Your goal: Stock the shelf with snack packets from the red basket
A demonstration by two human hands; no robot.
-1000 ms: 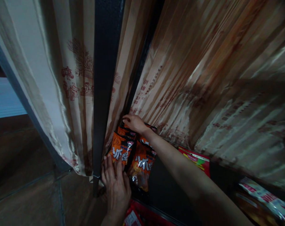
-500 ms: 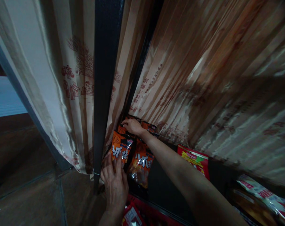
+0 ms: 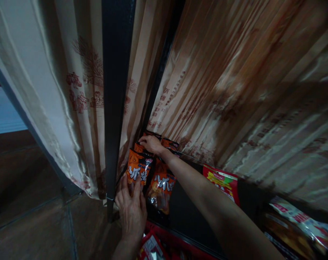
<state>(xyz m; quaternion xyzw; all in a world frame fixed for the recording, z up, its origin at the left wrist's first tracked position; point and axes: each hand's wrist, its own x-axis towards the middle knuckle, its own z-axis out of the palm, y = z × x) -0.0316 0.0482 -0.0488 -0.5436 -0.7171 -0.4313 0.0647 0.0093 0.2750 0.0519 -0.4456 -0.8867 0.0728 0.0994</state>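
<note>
My left hand lies against the lower front of an orange-and-black snack bag, its fingers stretched out and apart. That bag stands upright in the shelf corner, with white lettering on its front. Behind it, my right hand is closed at the top of a rear orange snack bag; the fingertips are partly hidden. A similar snack bag stands just right of the front one, below my right forearm. Another orange bag shows behind my right wrist.
A dark metal post rises beside my left hand. Printed beige curtains hang behind the black shelf. A red snack pack and a clear-and-white package sit farther right. Red packs lie below the shelf edge.
The view has shifted slightly, so the post and curtain appear a little farther left. Both hands keep nearly the same places on the bags.
</note>
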